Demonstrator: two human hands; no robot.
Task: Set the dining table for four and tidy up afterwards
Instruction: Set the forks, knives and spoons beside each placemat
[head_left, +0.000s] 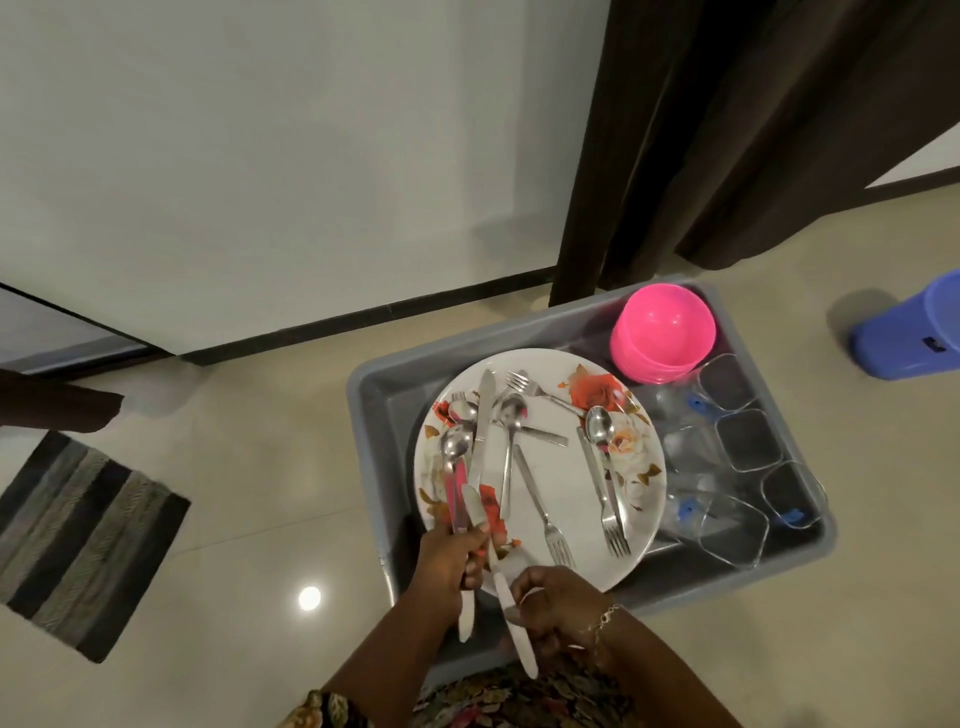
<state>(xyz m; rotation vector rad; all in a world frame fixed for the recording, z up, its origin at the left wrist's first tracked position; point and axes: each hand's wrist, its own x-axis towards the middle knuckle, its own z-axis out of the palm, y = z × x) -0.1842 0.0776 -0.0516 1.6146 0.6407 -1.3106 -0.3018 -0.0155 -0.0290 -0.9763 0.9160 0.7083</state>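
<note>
**Supervisor:** Where was the tableware when you looked?

**Operator:** All in the grey tub on the floor, lower right of centre in the frame. The floral plate lay tilted on top of it, loose forks and spoons scattered across its face. The stack of pink bowls sat at the tub's upper right corner, with the clear glasses along its right side.

**Supervisor:** And the hands?

**Operator:** My left hand was clamped on a bundle: a spoon and at least one table knife, heads fanning up over the plate. My right hand was pinched around a white-handled knife, its blade crossing toward the left-hand bundle.

**Supervisor:** How would you have done that step well?

**Operator:** I judged it was gathering cutlery by kind. I would have fed the knife in handle-first alongside the others, all blades pointing one way, and squared the handles before reaching again. The remaining forks lay near the plate's lower edge, so I would have lifted them, not dragged them, as the plate looked unsteady.
</note>
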